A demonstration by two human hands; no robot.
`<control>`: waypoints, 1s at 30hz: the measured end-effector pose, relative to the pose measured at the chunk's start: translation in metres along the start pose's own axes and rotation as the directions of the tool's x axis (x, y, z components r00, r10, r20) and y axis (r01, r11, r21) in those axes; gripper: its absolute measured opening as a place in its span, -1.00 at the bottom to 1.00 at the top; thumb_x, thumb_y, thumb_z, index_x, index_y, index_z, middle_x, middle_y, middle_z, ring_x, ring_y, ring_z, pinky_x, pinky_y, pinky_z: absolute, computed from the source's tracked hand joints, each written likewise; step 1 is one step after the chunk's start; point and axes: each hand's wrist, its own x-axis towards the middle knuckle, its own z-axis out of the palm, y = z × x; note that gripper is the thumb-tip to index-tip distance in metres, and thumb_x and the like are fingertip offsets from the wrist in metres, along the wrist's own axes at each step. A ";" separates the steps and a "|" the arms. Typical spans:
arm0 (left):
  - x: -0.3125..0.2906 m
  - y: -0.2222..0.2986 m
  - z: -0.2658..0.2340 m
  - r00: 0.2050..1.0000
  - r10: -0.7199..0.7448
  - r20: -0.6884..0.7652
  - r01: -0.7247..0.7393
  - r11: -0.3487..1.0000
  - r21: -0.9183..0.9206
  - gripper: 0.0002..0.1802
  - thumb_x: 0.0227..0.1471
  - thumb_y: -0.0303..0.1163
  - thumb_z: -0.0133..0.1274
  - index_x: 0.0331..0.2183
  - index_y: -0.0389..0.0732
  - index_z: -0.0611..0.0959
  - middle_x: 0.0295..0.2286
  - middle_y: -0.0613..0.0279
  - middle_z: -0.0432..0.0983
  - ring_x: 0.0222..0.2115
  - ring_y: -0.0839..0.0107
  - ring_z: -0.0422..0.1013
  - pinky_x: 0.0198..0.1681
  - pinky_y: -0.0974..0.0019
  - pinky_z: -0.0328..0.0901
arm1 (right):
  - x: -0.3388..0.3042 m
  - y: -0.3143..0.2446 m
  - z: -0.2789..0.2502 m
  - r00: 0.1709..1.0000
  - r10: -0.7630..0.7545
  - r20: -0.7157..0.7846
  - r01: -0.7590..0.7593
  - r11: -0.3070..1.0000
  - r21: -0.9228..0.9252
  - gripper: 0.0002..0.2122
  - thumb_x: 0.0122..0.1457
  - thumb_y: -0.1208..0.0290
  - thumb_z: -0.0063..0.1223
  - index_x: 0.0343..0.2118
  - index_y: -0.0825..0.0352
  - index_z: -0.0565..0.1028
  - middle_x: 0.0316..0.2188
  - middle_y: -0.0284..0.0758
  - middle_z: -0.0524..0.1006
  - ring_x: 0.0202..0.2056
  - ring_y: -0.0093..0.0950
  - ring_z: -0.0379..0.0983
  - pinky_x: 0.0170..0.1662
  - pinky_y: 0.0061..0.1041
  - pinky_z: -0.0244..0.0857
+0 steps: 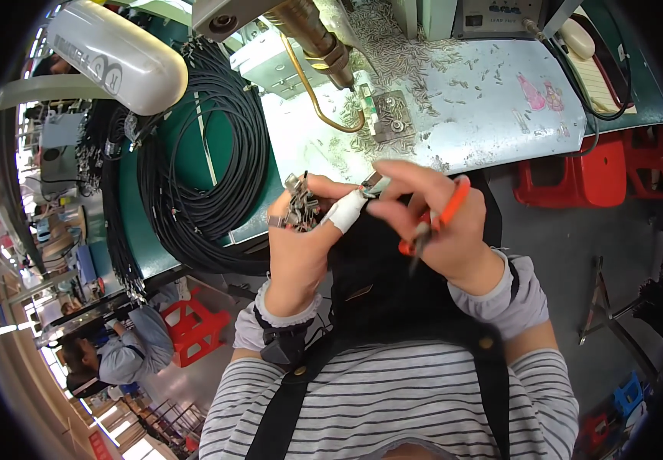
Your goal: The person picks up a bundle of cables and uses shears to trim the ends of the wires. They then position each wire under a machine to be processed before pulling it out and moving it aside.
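My left hand (298,257) is closed around a bunch of small metal connector shells (301,205); white tape wraps its thumb. At its fingertips it pinches a small silvery piece (373,182), whose exact kind is hard to make out. My right hand (460,244), partly blurred, grips a pair of orange-handled cutters or pliers (454,202) in the palm, the metal end pointing down toward my apron. The thumb and forefinger of that hand reach to the silvery piece, very near the left fingertips. Both hands are above the black apron (393,268), in front of the bench edge.
A press head (324,46) stands over a metal fixture (391,115) on the pale work plate (485,115). Loose metal pieces (400,46) are heaped there. Coiled black cables (247,153) lie left, below a white cylinder (116,57). Red stools (577,180) stand right; another person (128,349) sits left.
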 end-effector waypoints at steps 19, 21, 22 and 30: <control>-0.004 -0.009 0.008 0.839 0.516 0.173 -0.492 0.583 0.646 -0.61 -0.43 -0.76 0.08 -0.38 -0.32 0.51 -0.53 0.18 0.42 -0.55 0.47 0.33 -0.44 0.56 0.18 | -0.001 -0.002 0.014 0.991 0.093 -0.093 -0.099 0.993 -0.057 -0.93 -0.05 0.59 -0.06 -0.47 0.36 0.33 -0.63 -0.35 0.40 -0.65 -0.57 0.34 -0.57 -0.66 0.21; -0.003 -0.015 0.011 0.837 0.539 0.096 -0.500 0.681 0.535 -0.67 -0.38 -0.73 0.08 -0.40 -0.33 0.52 -0.52 0.22 0.42 -0.53 0.52 0.32 -0.43 0.57 0.18 | 0.000 -0.001 0.016 0.979 0.198 -0.056 -0.185 0.966 0.178 -0.92 0.10 0.49 -0.12 -0.44 0.37 0.31 -0.65 -0.40 0.37 -0.73 -0.67 0.25 -0.67 -0.75 0.12; -0.003 -0.016 0.012 0.837 0.545 0.057 -0.503 0.723 0.473 -0.70 -0.35 -0.72 0.07 -0.41 -0.33 0.52 -0.52 0.25 0.42 -0.52 0.54 0.32 -0.43 0.57 0.18 | 0.001 -0.001 0.015 0.979 0.197 -0.055 -0.185 0.966 0.179 -0.92 0.10 0.49 -0.12 -0.44 0.37 0.31 -0.65 -0.40 0.37 -0.73 -0.67 0.25 -0.67 -0.75 0.12; -0.003 -0.002 0.008 0.984 0.159 -0.077 -0.140 0.968 0.206 -0.85 -0.18 -0.64 0.02 -0.42 -0.34 0.50 -0.48 0.32 0.43 -0.47 0.64 0.31 -0.38 0.58 0.20 | 0.011 -0.009 0.008 0.808 0.537 0.244 -0.560 0.568 0.603 -0.89 0.05 0.47 -0.04 -0.48 0.36 0.30 -0.66 -0.42 0.35 -0.74 -0.65 0.27 -0.69 -0.76 0.15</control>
